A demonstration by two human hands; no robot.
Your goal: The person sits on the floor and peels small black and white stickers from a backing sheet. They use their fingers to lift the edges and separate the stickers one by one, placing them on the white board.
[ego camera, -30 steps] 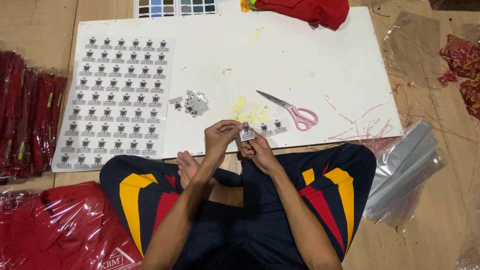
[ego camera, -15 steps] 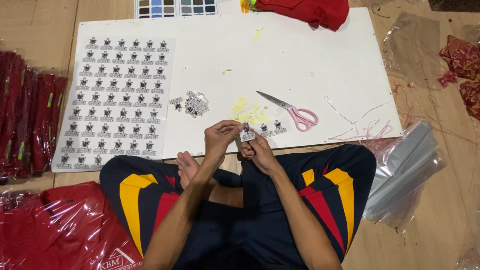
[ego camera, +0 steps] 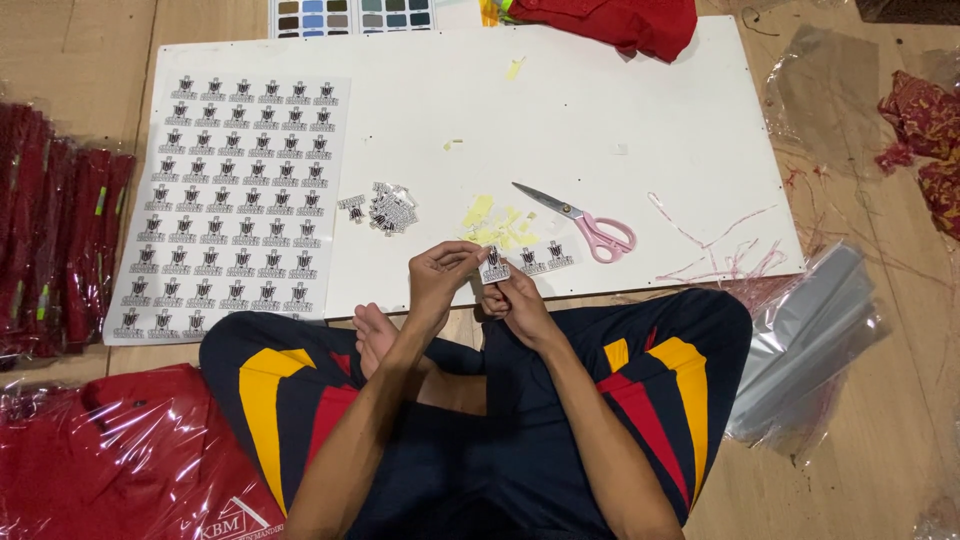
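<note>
- Both grips meet on one small white sticker with a black printed emblem [ego camera: 494,265]: the left hand [ego camera: 440,275] pinches its upper left edge between thumb and fingertips, and the right hand [ego camera: 515,300] holds it from below, fingers curled under it.
- That sticker is lifted just off the near edge of the big white board [ego camera: 600,110], above the person's crossed legs in dark trousers with yellow and red stripes [ego camera: 660,380].
- It stands roughly upright toward the camera, printed face up, with its long axis running away from the person, tilted slightly left; it is too small to tell which end is the top of the emblem.
- Judged risk: with so small a piece held at its edges, the sticker could curl and stick to a fingertip or fold on itself if the pinch slips.
- A second risk: a pull that is too quick could tear the emblem or leave the backing half attached.
- Just beside it on the board lie two more cut stickers [ego camera: 545,258], yellow paper scraps [ego camera: 490,220] and a small pile of cut stickers [ego camera: 385,210].
- Pink-handled scissors [ego camera: 585,225] lie near, blades toward the left.
- Farther left lies the uncut sheet of printed emblems [ego camera: 235,190]; wrapped red garments [ego camera: 120,460] sit on the floor.
</note>
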